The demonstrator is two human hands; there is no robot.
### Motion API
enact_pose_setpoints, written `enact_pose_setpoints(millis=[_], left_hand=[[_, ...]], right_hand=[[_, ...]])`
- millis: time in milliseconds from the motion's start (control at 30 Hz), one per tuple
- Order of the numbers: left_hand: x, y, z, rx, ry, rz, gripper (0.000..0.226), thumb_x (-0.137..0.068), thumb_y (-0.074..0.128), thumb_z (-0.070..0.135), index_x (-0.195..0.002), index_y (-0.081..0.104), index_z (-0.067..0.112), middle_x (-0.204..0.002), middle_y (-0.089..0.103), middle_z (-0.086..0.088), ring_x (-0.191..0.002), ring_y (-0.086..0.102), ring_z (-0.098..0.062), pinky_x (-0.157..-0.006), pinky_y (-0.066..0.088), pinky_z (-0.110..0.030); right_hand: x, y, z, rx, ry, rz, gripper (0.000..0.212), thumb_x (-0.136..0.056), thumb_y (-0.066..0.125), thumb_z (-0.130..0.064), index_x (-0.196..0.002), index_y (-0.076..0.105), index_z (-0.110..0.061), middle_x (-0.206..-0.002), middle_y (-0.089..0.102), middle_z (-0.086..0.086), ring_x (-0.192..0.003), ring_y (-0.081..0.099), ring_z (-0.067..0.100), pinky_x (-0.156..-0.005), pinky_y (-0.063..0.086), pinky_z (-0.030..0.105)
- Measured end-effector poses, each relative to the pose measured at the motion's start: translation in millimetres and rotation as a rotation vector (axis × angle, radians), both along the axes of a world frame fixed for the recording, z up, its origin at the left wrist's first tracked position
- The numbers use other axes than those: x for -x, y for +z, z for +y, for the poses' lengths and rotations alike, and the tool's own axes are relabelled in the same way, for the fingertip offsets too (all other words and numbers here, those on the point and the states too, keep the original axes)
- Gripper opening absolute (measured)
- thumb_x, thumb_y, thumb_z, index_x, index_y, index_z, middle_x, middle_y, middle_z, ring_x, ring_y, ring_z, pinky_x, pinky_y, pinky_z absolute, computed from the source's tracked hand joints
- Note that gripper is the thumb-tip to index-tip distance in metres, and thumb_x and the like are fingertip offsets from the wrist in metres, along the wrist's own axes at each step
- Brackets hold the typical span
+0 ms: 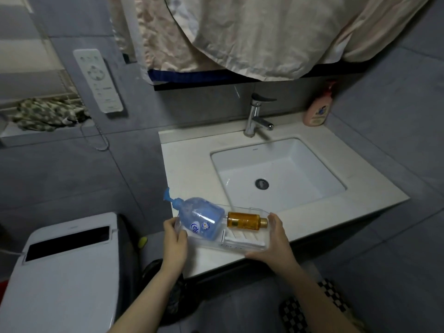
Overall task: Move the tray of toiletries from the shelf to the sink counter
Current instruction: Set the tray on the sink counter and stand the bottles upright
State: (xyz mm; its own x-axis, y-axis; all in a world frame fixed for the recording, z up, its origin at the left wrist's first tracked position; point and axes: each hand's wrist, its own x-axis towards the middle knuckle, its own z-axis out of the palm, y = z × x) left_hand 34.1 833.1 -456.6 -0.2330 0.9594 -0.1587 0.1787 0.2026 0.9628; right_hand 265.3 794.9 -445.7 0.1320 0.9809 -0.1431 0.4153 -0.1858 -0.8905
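Observation:
A clear plastic tray [249, 209] is over the front left corner of the white sink counter [189, 164]. In it lie a blue pump bottle [201, 218] on its side, an amber bottle [245, 221] with a gold cap, and a white ribbed soap dish or box [242, 239]. My left hand [174, 239] grips the tray's left end. My right hand [276, 239] grips its right end and front corner. Whether the tray rests on the counter or hovers just above it cannot be told.
The square basin [278, 174] and chrome tap [257, 116] lie behind the tray. A pink lotion bottle [317, 109] stands at the counter's back right. A toilet [64, 267] is to the left, cloth [240, 32] hangs above, a checkered mat [310, 306] lies below right.

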Motion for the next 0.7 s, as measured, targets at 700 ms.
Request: enact_pose_setpoints(millis=[700], left_hand=[[-4,-12,0,-0.005,0.056,0.023,0.042,-0.089,0.033,-0.012,-0.13,0.032,-0.003,-0.123,0.04,-0.004,-0.108,0.042,-0.013,-0.087,0.034,-0.02]], right_hand=[[5,-39,21,0.065,0.012,0.008,0.12,-0.053,0.086,0.002,-0.145,0.01,-0.013,-0.14,0.027,-0.003,-0.125,0.023,0.003,-0.096,0.026,0.007]])
